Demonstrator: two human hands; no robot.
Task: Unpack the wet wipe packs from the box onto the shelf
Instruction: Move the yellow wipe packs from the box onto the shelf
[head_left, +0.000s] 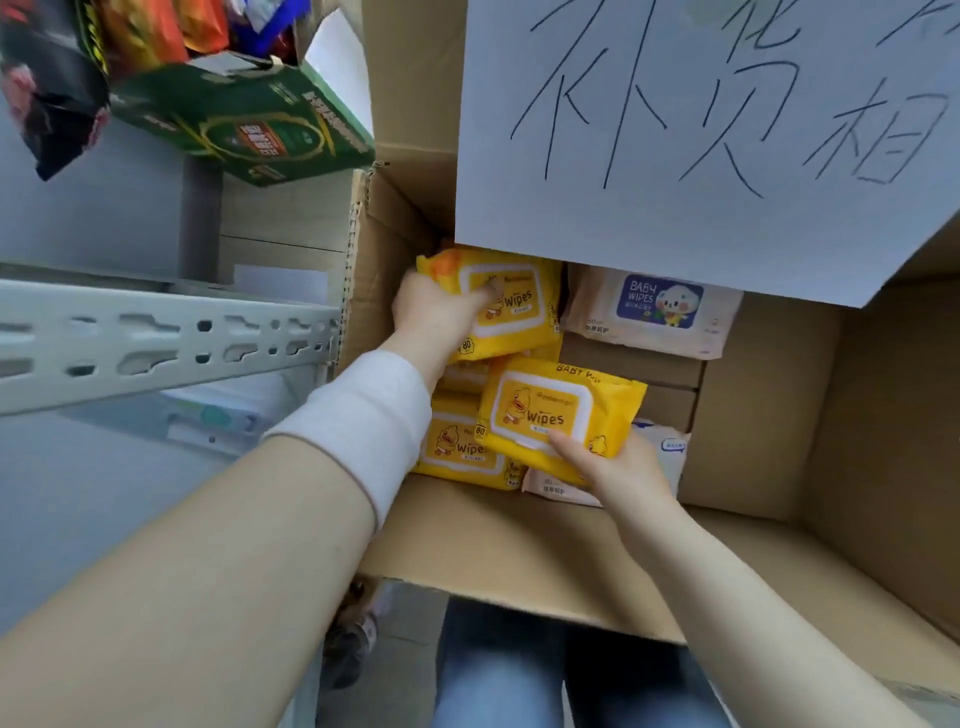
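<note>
An open cardboard box (753, 405) holds several wet wipe packs. My left hand (436, 312) grips a yellow wipes pack (519, 312) at the box's far left, thumb on its lid. My right hand (618, 467) holds a second yellow pack (561, 405) by its near edge, thumb on top, lifted above the others. A third yellow pack (457, 449) lies beneath. A beige baby wipes pack (654, 312) with a blue label lies at the back, and another pale pack (670, 452) shows behind my right hand.
A grey metal shelf rail (166, 338) with slots runs along the left, next to the box. A green carton (249, 119) and snack bags (52, 78) stick out overhead at upper left. A white handwritten sheet (701, 130) covers the box's far flap. My jeans (519, 670) show below.
</note>
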